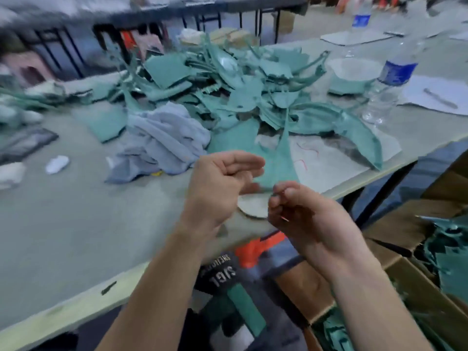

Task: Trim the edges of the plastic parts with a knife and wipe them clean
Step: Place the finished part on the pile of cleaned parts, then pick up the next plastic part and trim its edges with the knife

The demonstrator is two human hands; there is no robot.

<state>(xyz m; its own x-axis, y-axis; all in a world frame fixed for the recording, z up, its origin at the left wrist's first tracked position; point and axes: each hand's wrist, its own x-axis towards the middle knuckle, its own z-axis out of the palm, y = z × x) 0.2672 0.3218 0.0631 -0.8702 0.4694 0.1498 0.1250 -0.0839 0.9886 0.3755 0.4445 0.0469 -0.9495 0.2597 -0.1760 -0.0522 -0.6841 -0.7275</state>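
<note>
Pinching: the right grip (309,219), centre right of the frame, has its fingers curled and its thumb pressed to the forefinger on the lower edge of a green part (276,160).
Sliver: a thin reddish sliver (285,218) pokes out under those fingers; blur hides what it is.
Left grip: the left grip (220,181), just left of the part, is loosely spread with the palm turned right and holds nothing. Its fingertips lie by the part's left edge; contact cannot be told.
Part: flat and roughly triangular, at the centre of the frame by the near edge of the bench (76,219). A thin strand runs up from it to the pile.
Disc: a pale disc (253,206) lies on the bench edge, between the two grips and just below the part.
Paper: a white sheet (334,168) with red marks lies on the bench to the right of the part.
Cloth: a crumpled grey-blue cloth (164,140) lies left of centre, beside the part.
Pile: a heap of green parts (228,92) fills the upper centre.
Bottle: a clear bottle (387,82) with a blue label stands at upper right, near the pile.
Box: a cardboard box (405,279) at lower right, beside the bench, holds green scraps.
</note>
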